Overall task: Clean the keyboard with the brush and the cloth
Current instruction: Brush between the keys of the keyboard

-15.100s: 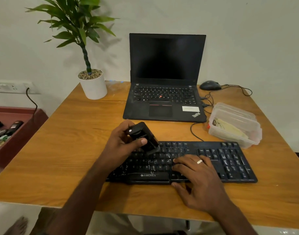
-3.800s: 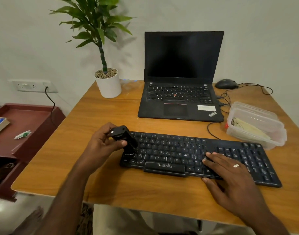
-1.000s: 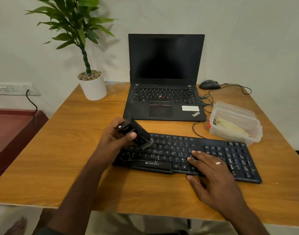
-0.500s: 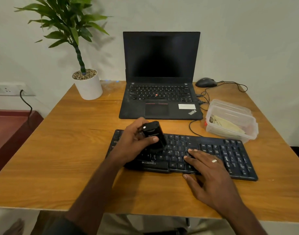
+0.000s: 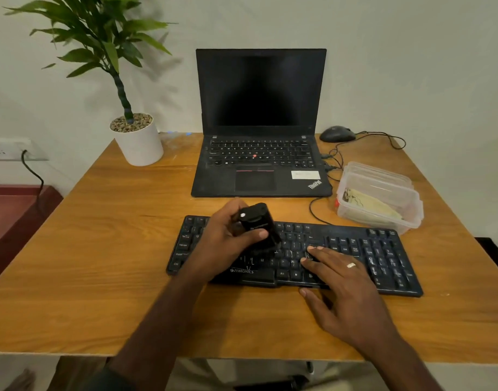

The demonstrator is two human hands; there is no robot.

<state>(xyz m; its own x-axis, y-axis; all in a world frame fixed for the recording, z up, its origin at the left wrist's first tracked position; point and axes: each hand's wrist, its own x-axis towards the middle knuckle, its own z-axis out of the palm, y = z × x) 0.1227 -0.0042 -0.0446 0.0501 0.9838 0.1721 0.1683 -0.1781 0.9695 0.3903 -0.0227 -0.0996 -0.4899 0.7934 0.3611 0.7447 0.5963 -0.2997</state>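
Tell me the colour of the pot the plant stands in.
White: the pot is plain white, topped with brownish pebbles, seen clearly in the head view.

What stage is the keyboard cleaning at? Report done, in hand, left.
Done: nothing shows as finished. In hand: left hand grips the black brush on the keyboard; right hand rests flat on the keys. Left: wiping; a cloth-like item sits in the plastic container.

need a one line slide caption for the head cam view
Left hand grips a black brush over the keyboard while the right hand lies flat on its keys.
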